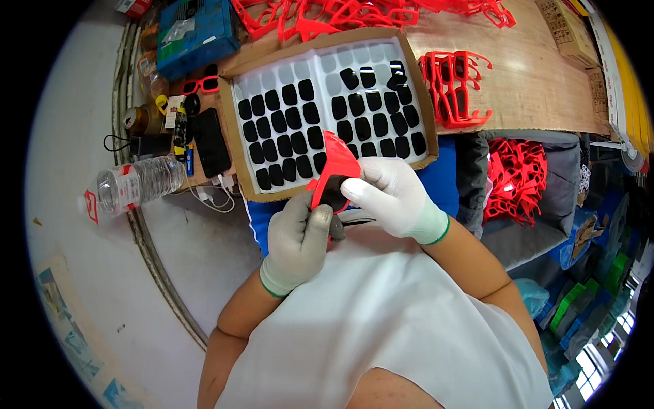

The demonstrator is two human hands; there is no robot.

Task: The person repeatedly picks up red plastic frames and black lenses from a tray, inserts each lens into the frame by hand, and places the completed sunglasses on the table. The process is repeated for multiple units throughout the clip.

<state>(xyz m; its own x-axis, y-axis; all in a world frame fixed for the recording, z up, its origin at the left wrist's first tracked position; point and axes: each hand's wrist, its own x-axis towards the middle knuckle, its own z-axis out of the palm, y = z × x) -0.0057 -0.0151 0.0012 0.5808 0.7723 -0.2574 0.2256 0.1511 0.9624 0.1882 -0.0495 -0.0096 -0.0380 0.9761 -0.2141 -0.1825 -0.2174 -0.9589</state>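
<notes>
Between my two gloved hands is a red sunglasses frame point(340, 161) with a dark lens point(333, 193) in it. My left hand point(298, 235), in a greyed glove, grips its lower end with thumb and fingers. My right hand point(395, 194), in a white glove, presses its thumb on the lens while the fingers wrap behind the frame. Just beyond them lies a shallow cardboard box point(433, 140) with a white tray of dark lenses point(298, 142) in rows. Several upper slots hold no lens, and a few lenses lie loose at the upper right.
Red glasses point(455, 88) stand stacked right of the box, and more red frames point(327, 15) lie behind it. A grey-lined bin point(516, 178) at the right holds many red frames. On the left are a phone point(211, 142), a water bottle point(139, 184) and a blue box point(197, 37).
</notes>
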